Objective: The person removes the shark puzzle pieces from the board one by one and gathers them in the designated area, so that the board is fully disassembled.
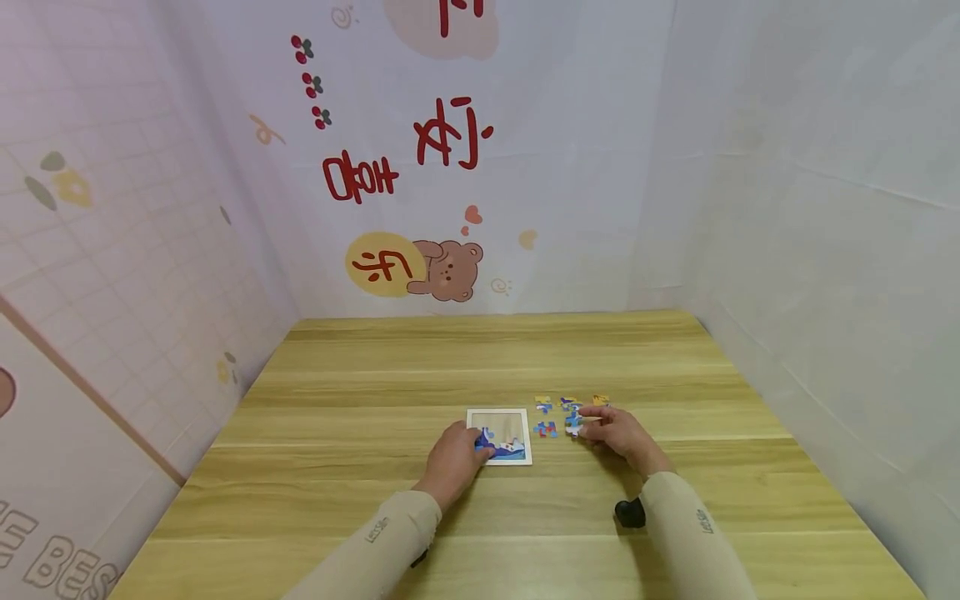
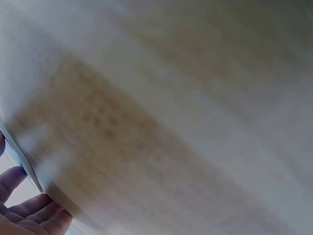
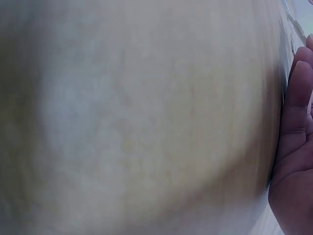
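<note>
A small square jigsaw tray with a white border lies on the table, its lower part filled with blue and white picture pieces and its upper part bare. My left hand grips its left side, thumb over the lower border; in the left wrist view, the fingers meet the tray's edge. To the right, my right hand pinches a blue-and-white jigsaw piece between thumb and index finger. The right wrist view catches only part of that hand's fingers, low over the table.
Loose jigsaw pieces surround the right fingertips: a yellow-and-blue piece, a red-and-blue piece, a piece behind the fingers and a yellow piece. The wooden table meets fabric-covered walls at the back and sides.
</note>
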